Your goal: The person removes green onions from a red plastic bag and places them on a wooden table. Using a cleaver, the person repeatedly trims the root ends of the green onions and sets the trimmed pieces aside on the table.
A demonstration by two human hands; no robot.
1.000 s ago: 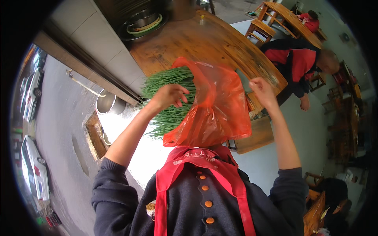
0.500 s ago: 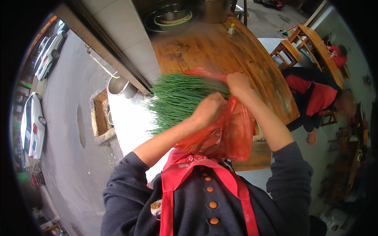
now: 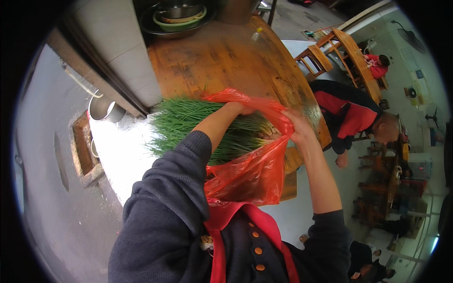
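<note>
My right hand (image 3: 298, 126) is curled closed on the rim of the red bag (image 3: 250, 181), pinching it at 3 o'clock. My left hand (image 3: 243, 109) reaches over the greens (image 3: 177, 120) and in at the bag's mouth; its fingers are out of sight, so I cannot tell how far open they are or whether they grip anything. The greens lie partly in the bag, leaves spilling out toward 9 o'clock, pale ends inside toward 3. I judge the step in hand to be working the bag's mouth around the bundle; the next move calls for a firm hold on that rim and a gentle left hand, since thin leaves could bend or snag. Beyond 12 o'clock stretches the wooden table (image 3: 222, 61), with bowls (image 3: 179, 21) at 11 and a small bottle (image 3: 256, 34) at 12. A metal pot (image 3: 107, 112) stands at 9, well apart from me. A stool (image 3: 317, 60) is at 1, and a co-worker (image 3: 351, 113) in black and red leans over at 3.
</note>
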